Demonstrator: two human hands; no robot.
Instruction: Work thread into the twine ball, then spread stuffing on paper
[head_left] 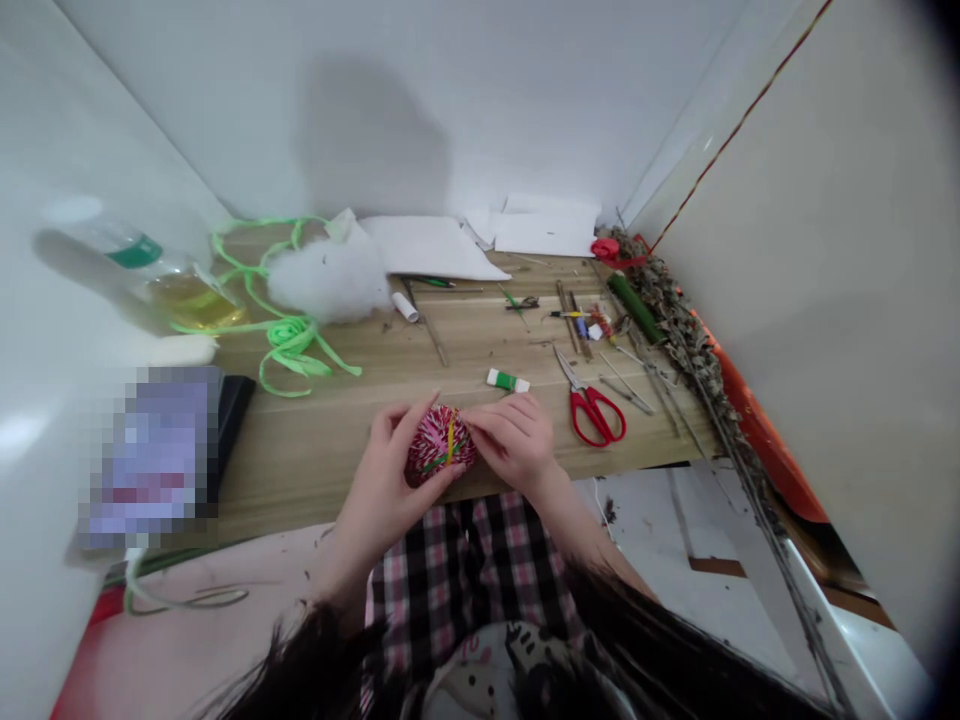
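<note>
Nearest: plaid lap (465, 570), with the ball (440, 443) held just above it at the near edge of the tabletop (322, 440), not resting on the wood. Left hand (382, 480) is cupped round the ball's left and under side, fingers curled, thumb up on top. Right hand (514, 440) is closed against the right side with its fingertips at a yellow band that runs over the ball; I cannot tell whether they pinch the band or only press it. Ball surface is fully covered in red-and-white winding with no bare core showing, and a green strand crosses it lower down. Judgement: covering looks complete on the side seen, and the banding is the part in hand. No loose end is visible, and the far side is hidden. Just beyond the hands a glue stick (508, 381) lies capped, and scissors (595, 405) lie shut to its right, neither one touched. Further left is a green ribbon (289, 340) in loose loops, then white stuffing (330, 278). At the back are paper sheets (435, 247), and along the right edge a row of dry twigs (679, 320).
</note>
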